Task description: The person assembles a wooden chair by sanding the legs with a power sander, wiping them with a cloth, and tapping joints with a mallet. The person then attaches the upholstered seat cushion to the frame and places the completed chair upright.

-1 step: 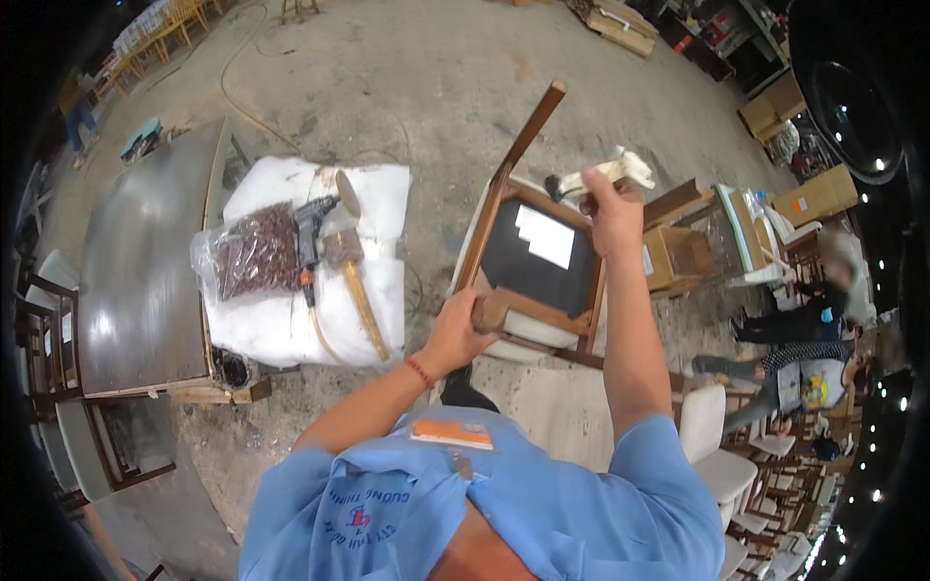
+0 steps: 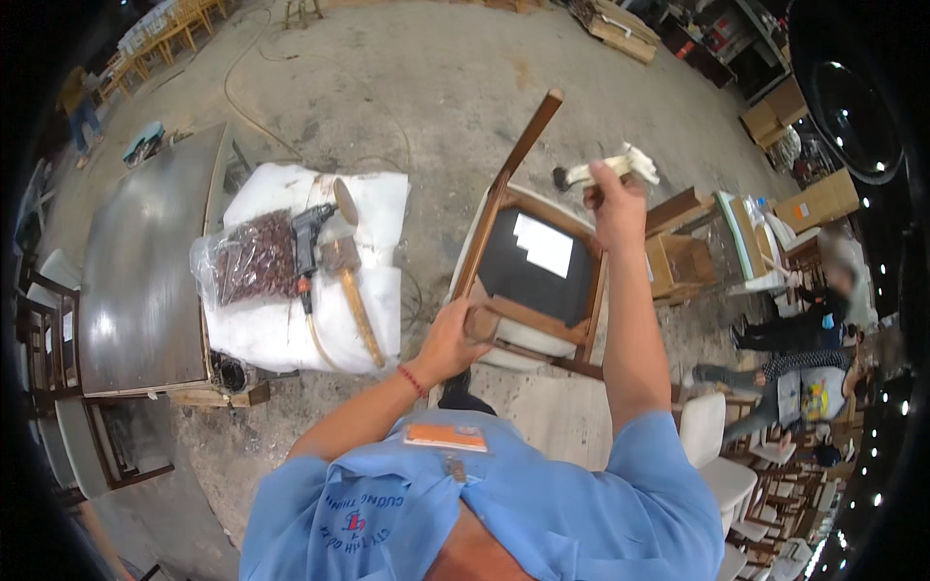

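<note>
An upturned wooden chair frame with a pale padded seat and a black underside (image 2: pixel 528 271) stands in front of me. A white sheet of paper (image 2: pixel 542 244) lies on that underside. My left hand (image 2: pixel 455 339) is wrapped round the near end of a chair leg (image 2: pixel 480 323). Beyond the seat's far right corner, my right hand (image 2: pixel 617 198) grips a cream-white, elongated thing with a dark end (image 2: pixel 581 175). Its exact kind cannot be made out. The dark end points left and is apart from the seat.
On a white padded surface (image 2: pixel 373 208) at left lie a power tool (image 2: pixel 308 242), a mallet (image 2: pixel 354 290) and a clear bag of small brown pieces (image 2: pixel 254 257). A dark panel (image 2: pixel 145 271) stands farther left. At right are an open cardboard box (image 2: pixel 678 263), chairs (image 2: pixel 712 445) and other people (image 2: pixel 794 373).
My right hand has lifted slightly, bringing the dark end of the held thing farther from the seat's edge. My left hand keeps its hold on the chair leg.
</note>
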Tool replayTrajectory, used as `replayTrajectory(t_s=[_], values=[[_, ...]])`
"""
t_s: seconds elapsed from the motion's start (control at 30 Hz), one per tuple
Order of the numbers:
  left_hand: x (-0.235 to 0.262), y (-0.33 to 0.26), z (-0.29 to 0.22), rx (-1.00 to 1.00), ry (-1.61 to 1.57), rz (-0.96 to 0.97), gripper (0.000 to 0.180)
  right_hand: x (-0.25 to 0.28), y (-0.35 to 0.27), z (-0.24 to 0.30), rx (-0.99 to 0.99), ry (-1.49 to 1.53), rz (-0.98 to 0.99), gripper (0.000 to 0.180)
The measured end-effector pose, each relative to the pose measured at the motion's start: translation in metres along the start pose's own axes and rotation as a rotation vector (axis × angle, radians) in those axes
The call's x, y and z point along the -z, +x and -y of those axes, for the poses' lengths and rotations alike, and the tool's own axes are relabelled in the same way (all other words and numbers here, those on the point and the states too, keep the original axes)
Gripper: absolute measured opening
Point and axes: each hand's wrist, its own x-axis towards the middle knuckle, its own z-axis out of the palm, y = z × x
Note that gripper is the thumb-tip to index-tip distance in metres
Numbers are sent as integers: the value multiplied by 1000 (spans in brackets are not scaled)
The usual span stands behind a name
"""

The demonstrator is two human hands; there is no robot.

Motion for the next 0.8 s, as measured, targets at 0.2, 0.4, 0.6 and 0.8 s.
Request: replayTrajectory(t_s=[0.2, 0.4, 0.6, 0.8], values=[[2, 11, -6, -15, -48, -4, 46, 18, 174, 7, -85, 146, 52, 20], [-9, -4, -11, 129, -265, -59, 42, -2, 257, -23, -91, -54, 317, 17], [-12, 3, -23, 194, -339, -64, 39, 5, 296, -39, 98, -559, 128, 40], [-18, -1, -23, 227, -329, -159, 41, -2, 285, -40, 44, -369, 238, 41]])
